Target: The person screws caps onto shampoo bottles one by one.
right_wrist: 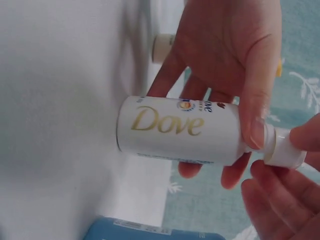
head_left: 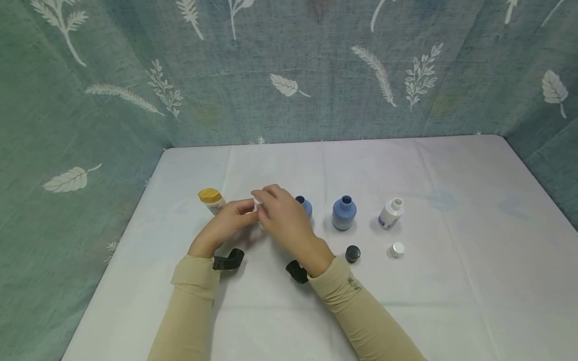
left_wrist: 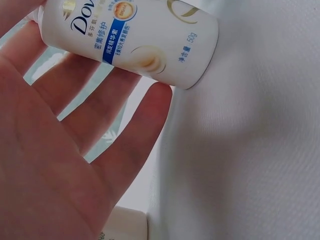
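A white Dove bottle (right_wrist: 172,130) stands upright, low over the table, in my left hand (head_left: 228,223). The left thumb presses its front near the shoulder, and the fingers go round behind it, as the left wrist view also shows. At the bottle's mouth, my right hand (head_left: 289,223) pinches a small white cap (right_wrist: 287,151) between thumb and fingertips. The cap sits at the neck. From the head view, both hands hide most of this bottle.
Left of the hands is a white bottle with a yellow cap (head_left: 210,195). To the right are a partly covered blue bottle (head_left: 307,207), another uncapped blue bottle (head_left: 344,216) and an uncapped white bottle (head_left: 389,215). A black cap (head_left: 352,253) and a white cap (head_left: 397,249) lie nearer.
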A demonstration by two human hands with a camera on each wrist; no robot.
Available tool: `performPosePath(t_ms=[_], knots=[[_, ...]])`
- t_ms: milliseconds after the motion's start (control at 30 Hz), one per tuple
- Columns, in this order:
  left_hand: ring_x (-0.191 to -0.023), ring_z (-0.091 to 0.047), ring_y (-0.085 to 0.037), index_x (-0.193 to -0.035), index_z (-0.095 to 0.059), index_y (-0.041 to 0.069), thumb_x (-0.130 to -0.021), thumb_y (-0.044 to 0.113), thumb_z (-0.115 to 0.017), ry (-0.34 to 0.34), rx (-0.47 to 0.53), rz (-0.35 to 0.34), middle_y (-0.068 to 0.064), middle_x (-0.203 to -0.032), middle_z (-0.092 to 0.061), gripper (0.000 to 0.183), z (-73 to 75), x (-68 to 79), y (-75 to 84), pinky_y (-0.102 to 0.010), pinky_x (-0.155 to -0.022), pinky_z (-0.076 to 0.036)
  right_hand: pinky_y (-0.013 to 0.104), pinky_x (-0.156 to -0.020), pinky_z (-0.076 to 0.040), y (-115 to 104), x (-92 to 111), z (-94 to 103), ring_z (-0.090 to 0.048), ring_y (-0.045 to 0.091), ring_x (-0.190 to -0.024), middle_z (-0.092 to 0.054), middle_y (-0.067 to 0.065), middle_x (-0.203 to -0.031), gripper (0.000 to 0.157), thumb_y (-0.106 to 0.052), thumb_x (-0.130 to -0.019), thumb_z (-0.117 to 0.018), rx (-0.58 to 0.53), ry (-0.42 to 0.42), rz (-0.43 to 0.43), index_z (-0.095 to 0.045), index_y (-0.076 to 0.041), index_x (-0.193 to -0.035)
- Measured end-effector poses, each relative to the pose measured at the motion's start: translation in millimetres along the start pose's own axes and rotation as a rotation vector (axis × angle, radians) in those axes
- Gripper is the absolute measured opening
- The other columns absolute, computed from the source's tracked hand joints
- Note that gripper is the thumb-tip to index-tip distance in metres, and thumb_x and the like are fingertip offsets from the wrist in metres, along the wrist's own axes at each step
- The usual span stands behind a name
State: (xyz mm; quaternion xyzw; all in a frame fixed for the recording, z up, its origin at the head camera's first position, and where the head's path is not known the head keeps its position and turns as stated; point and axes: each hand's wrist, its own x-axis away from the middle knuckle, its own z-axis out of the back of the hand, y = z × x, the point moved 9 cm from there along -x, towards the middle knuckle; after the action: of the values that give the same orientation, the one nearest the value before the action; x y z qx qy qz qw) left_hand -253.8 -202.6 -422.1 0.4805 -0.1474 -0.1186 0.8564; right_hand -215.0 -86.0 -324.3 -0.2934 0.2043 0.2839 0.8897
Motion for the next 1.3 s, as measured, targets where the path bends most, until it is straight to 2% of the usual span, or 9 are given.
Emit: performPosePath(t_ms=[133,167,367,467,667,967,1133,1300], knots=[[-0.106,-0.047,-0.015,-0.107,-0.061,0.025,-0.081,0.046,-0.060,0.009,0.003,0.000,0.004,-0.113,-0.057,0.033,2.0,1.2,-0.7,-0.040,-0.089,-0.036,0.022,-0.064,-0.045,-1,1,-2.6,-0.054,0.011,-0.085,-0.056,-0.002,-0.100,0.028,-0.015,-0.084,-0.056,0.015,0.005,-0.007,-0.062,-0.015,-0.111],[-0.108,-0.046,-0.015,-0.109,-0.060,0.024,-0.082,0.044,-0.059,0.005,0.005,0.002,0.003,-0.115,-0.056,0.033,1.8,3.1,3.9,-0.041,-0.090,-0.035,0.022,-0.065,-0.045,-1,1,-3.6,-0.054,0.011,-0.085,-0.056,-0.002,-0.100,0.028,-0.015,-0.084,-0.056,0.016,0.003,-0.006,-0.061,-0.015,-0.112],[-0.113,-0.043,-0.021,-0.115,-0.058,0.012,-0.087,0.029,-0.058,-0.018,0.037,0.023,-0.005,-0.120,-0.054,0.033,-0.5,12.3,25.1,-0.044,-0.094,-0.032,0.023,-0.065,-0.045,-1,1,-7.1,-0.054,0.011,-0.084,-0.056,-0.003,-0.100,0.029,-0.014,-0.084,-0.056,0.028,-0.010,-0.004,-0.061,-0.016,-0.112],[-0.116,-0.042,-0.021,-0.116,-0.058,0.013,-0.086,0.031,-0.059,-0.015,0.055,0.027,-0.005,-0.122,-0.053,0.035,-1.6,8.9,14.0,-0.045,-0.095,-0.030,0.022,-0.065,-0.045,-3,3,-8.1,-0.054,0.011,-0.084,-0.057,-0.003,-0.099,0.028,-0.014,-0.084,-0.057,0.039,-0.005,0.005,-0.061,-0.016,-0.111],[-0.119,-0.039,-0.017,-0.118,-0.058,0.022,-0.083,0.041,-0.059,0.001,0.063,0.026,0.001,-0.124,-0.051,0.040,-2.0,2.3,-7.0,-0.045,-0.097,-0.028,0.024,-0.067,-0.045,-4,4,-8.8,-0.054,0.013,-0.085,-0.057,-0.002,-0.098,0.027,-0.014,-0.083,-0.057,0.056,0.017,0.027,-0.062,-0.014,-0.110],[-0.114,-0.042,-0.016,-0.110,-0.061,0.022,-0.080,0.046,-0.060,0.028,0.067,0.024,0.003,-0.120,-0.053,0.038,-0.6,2.5,-8.5,-0.044,-0.093,-0.031,0.024,-0.068,-0.046,-6,4,-9.1,-0.056,0.014,-0.088,-0.059,-0.001,-0.104,0.033,-0.012,-0.081,-0.057,0.114,-0.004,0.026,-0.061,-0.013,-0.114],[-0.106,-0.044,-0.017,-0.106,-0.061,0.018,-0.083,0.040,-0.059,0.027,0.082,0.017,0.001,-0.115,-0.055,0.032,-0.9,2.0,-9.4,-0.040,-0.088,-0.032,0.025,-0.068,-0.047,-6,4,-9.6,-0.056,0.014,-0.089,-0.059,0.000,-0.104,0.033,-0.012,-0.082,-0.057,0.120,-0.010,0.034,-0.060,-0.012,-0.115],[-0.113,-0.042,-0.017,-0.113,-0.059,0.014,-0.086,0.030,-0.059,0.022,0.122,0.025,-0.002,-0.119,-0.054,0.032,-2.6,4.5,-3.0,-0.041,-0.093,-0.030,0.024,-0.066,-0.046,-6,4,-9.9,-0.056,0.013,-0.085,-0.058,-0.001,-0.101,0.030,-0.012,-0.083,-0.057,0.084,0.006,0.035,-0.061,-0.014,-0.112]])
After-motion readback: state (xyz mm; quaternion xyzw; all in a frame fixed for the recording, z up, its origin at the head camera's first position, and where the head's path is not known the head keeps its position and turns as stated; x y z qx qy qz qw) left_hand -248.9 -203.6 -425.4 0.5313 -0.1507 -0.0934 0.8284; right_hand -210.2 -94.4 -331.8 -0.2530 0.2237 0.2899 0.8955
